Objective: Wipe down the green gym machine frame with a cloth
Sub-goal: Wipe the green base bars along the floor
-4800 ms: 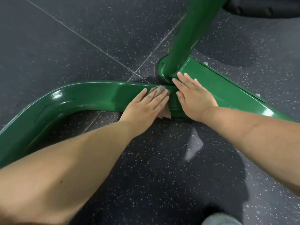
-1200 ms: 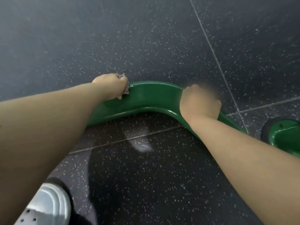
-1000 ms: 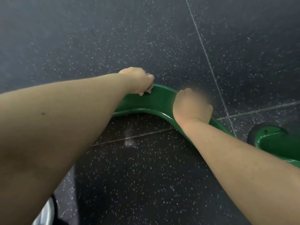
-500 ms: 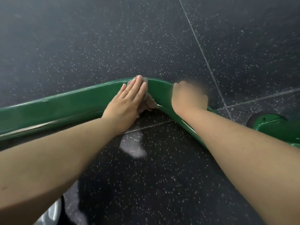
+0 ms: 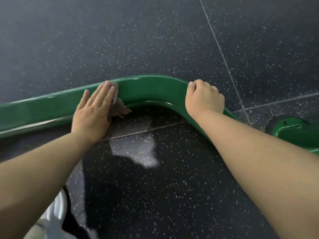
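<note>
A glossy green frame tube (image 5: 151,90) lies low on the floor and bends in the middle of the view. My left hand (image 5: 94,111) lies flat with straight fingers on the near side of the tube, pressing a brownish cloth (image 5: 120,108) against it; the cloth pokes out to the right of my fingers. My right hand (image 5: 204,99) is curled over the top of the tube just right of the bend, gripping it.
The floor (image 5: 155,40) is dark speckled rubber tile with pale seams. A green base plate (image 5: 290,128) of the machine sits at the right edge. A grey shoe (image 5: 51,216) shows at the bottom left.
My left hand has slid left along the tube with the cloth, away from the bend. The right hand keeps its grip beside the bend.
</note>
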Demonstrator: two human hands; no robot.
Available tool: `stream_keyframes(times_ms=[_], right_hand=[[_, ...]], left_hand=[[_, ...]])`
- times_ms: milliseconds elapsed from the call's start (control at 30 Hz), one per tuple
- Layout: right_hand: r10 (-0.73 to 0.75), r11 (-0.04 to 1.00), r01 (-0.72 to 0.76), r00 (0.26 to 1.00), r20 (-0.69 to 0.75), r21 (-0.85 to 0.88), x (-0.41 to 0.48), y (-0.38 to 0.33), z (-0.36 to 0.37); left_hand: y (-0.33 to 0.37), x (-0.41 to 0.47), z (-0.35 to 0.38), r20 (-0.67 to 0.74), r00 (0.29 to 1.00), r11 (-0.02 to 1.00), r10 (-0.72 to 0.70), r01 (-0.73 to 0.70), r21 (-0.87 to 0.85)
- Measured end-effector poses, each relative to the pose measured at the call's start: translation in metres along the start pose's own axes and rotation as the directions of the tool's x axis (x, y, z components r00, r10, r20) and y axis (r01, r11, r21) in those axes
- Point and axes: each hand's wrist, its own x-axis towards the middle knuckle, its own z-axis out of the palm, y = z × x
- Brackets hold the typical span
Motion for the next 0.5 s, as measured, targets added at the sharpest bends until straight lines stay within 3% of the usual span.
stream_keyframes(times_ms=[67, 167, 367, 500], right_hand=[[-0.031, 0.999, 0.032, 0.999, -0.021, 0.015, -0.001, -0.001, 0.001], [-0.043, 0.999, 0.044, 0.999, -0.019, 0.024, -0.001, -0.003, 0.000], [-0.003, 1.000, 0.004, 1.000, -0.016, 0.027, 0.000, -0.003, -0.002], [-0.014, 1.000, 0.015, 0.998, -0.059, 0.023, -0.002, -0.003, -0.002]], left_hand=[[-0.015, -0.010, -0.005, 0.026, 0.998, 0.998, -0.065, 0.065, -0.001], [0.007, 0.003, -0.006, 0.024, 0.998, 0.999, -0.050, 0.049, 0.019], [0.110, 0.059, -0.004, -0.059, 0.949, 0.950, 0.311, -0.309, 0.038], [0.084, 0.056, -0.005, -0.031, 0.962, 0.959, 0.273, -0.270, 0.082]])
